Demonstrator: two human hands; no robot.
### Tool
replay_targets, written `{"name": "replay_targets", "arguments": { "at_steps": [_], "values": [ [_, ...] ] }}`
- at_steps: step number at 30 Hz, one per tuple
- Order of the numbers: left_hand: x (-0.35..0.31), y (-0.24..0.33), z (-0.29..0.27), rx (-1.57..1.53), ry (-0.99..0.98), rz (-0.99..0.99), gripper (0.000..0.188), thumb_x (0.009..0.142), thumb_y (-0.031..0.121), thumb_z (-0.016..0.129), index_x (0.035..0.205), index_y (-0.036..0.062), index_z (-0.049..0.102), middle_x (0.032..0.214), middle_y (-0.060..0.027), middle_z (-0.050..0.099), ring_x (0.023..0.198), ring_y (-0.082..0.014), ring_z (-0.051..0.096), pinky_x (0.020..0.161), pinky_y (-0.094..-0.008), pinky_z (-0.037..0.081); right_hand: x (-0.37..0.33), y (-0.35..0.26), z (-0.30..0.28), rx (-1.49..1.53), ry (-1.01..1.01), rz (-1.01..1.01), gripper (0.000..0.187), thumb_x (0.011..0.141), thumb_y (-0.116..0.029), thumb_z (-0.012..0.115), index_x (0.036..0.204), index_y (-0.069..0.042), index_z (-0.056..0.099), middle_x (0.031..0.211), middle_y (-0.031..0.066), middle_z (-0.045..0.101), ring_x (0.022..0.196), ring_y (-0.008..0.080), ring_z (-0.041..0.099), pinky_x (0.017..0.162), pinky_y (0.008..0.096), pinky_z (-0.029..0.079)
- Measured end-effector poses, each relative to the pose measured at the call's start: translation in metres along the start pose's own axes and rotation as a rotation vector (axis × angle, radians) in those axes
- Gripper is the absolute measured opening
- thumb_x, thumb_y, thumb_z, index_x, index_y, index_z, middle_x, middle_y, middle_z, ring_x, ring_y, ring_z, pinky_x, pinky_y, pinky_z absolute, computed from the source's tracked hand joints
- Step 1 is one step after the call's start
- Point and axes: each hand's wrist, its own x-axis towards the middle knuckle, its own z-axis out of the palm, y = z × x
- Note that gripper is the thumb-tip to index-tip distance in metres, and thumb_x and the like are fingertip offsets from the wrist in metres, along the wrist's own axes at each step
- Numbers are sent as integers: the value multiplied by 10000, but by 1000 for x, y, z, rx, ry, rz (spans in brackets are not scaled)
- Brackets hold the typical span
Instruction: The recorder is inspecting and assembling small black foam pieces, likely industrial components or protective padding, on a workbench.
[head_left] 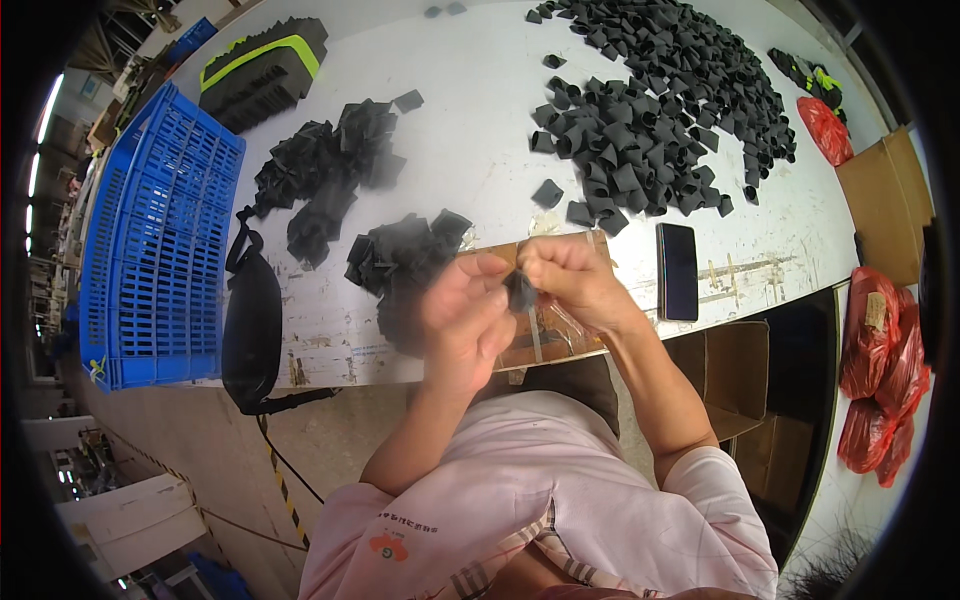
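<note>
In front of my chest, a small black fabric piece (521,292) is between my two hands. My right hand (572,282) is closed, its thumb and fingers pinching the piece's upper end. My left hand (468,308), slightly smeared by motion, has its fingertips closed at the piece's left side. Beneath both hands lies a brown cardboard sheet (560,335) with clear tape on it. Close to my left hand is a heap of flat black pieces (400,255). Farther right spreads a big pile of black fabric loops (640,150).
A blue plastic crate (165,240) and a black pouch (252,325) stand at the left. Behind them is a dark stack with a yellow-green band (265,75). A phone (677,272) lies to the right. Red bags (880,370) and a cardboard box (885,205) are at far right.
</note>
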Motion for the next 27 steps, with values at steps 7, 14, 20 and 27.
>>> {"name": "replay_targets", "arguments": {
  "at_steps": [7,14,20,27],
  "values": [
    [2,-7,-6,161,62,71,246,840,32,517,1079,-16,490,868,-96,585,502,-58,423,454,-181,328,-1,11,-4,-17,45,-4,266,875,-292,559,744,-62,533,637,-66,437,553,39,358,481,201,294],
    [13,13,-4,1076,-158,690,208,805,3,572,1005,-53,560,923,-110,583,850,-160,537,763,-257,421,-26,-4,18,-825,414,-511,291,762,-261,662,854,-4,562,750,92,519,643,204,509,544,283,414],
    [15,7,-2,918,-44,622,48,759,-37,579,803,-17,573,808,-91,582,750,-161,547,694,-247,435,-26,-10,30,-1182,419,-683,279,645,-105,729,857,-4,579,729,101,516,605,243,532,475,328,437],
    [12,13,5,775,-131,519,135,815,-22,546,945,-46,576,925,-114,549,847,-155,524,775,-261,418,-16,11,17,-1117,375,-775,195,652,4,668,825,6,579,702,97,486,607,252,500,494,344,416]
  ]
}}
